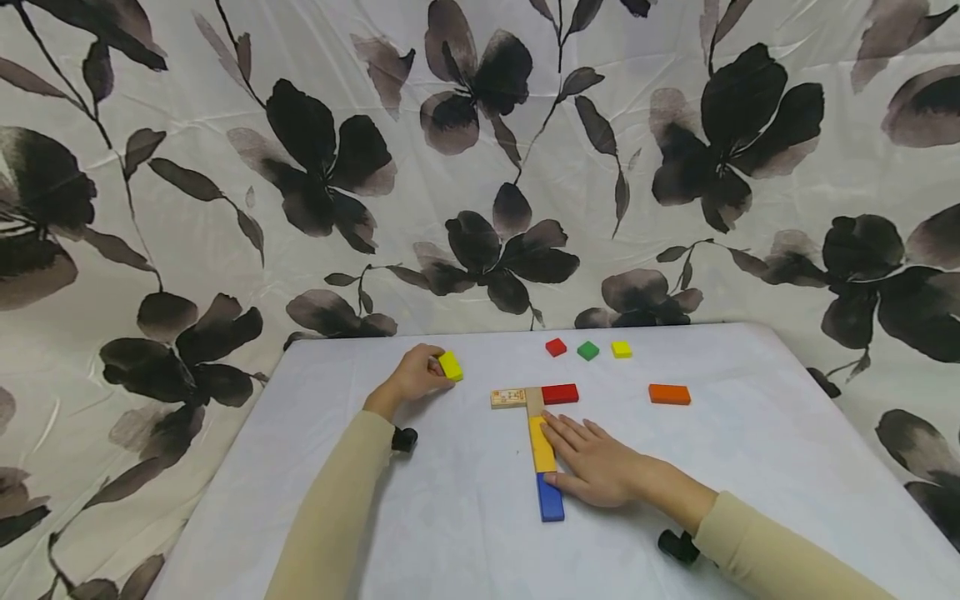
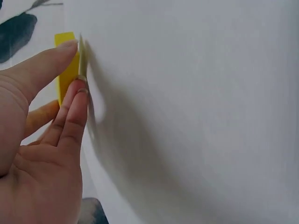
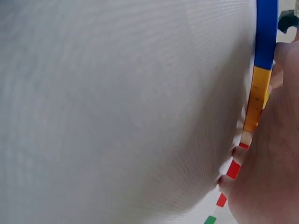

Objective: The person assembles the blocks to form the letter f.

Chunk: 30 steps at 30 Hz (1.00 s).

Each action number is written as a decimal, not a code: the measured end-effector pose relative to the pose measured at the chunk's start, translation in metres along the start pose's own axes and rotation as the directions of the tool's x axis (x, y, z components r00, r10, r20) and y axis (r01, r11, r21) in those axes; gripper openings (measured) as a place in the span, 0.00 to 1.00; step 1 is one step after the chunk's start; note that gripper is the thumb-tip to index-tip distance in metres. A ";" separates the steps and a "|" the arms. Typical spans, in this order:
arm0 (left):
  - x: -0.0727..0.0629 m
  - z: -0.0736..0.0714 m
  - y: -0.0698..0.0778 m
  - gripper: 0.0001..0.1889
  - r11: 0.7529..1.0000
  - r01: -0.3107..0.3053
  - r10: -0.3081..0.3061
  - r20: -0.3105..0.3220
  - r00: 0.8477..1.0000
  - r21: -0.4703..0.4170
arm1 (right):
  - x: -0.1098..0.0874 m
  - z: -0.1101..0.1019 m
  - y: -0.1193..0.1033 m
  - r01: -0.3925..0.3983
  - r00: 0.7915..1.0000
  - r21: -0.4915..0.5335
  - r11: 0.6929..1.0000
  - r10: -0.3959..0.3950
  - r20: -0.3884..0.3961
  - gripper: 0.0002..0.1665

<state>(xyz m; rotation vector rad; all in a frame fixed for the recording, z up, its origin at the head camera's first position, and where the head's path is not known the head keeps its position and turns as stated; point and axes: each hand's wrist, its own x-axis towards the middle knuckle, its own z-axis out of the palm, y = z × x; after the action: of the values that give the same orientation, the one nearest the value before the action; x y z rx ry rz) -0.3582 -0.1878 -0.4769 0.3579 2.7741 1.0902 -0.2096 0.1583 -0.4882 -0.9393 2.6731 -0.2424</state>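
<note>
My left hand [image 1: 414, 377] pinches a yellow block [image 1: 450, 366] at the left of the table; the left wrist view has the thumb on one side of this yellow block [image 2: 69, 70] and fingers on the other. Flat blocks form a T in the middle: a printed wooden block [image 1: 508, 399], a plain wooden one [image 1: 534, 402] and a red one [image 1: 560, 393] across the top, with an amber block [image 1: 542, 448] and a blue block [image 1: 551, 500] as the stem. With fingers extended, my right hand [image 1: 600, 462] rests along the stem's right side, fingertips at the amber block and thumb at the blue one.
Small red [image 1: 556, 347], green [image 1: 588, 351] and yellow [image 1: 621, 349] blocks lie in a row near the far edge. An orange block [image 1: 669, 394] lies to the right of the T. Behind the white-covered table [image 1: 787, 467] hangs a floral cloth [image 1: 480, 192].
</note>
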 end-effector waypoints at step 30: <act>0.020 0.036 0.066 0.34 0.994 -0.099 0.102 0.072 0.992 -0.045 | 0.000 -0.001 0.000 -0.020 1.000 -0.021 1.000 0.020 -0.015 0.51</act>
<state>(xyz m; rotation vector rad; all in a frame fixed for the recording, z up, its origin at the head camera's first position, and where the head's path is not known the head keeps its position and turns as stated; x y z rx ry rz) -0.3587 -0.1121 -0.4584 0.5266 2.6903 1.1300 -0.2101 0.1581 -0.4874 -0.9203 2.7022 -0.2175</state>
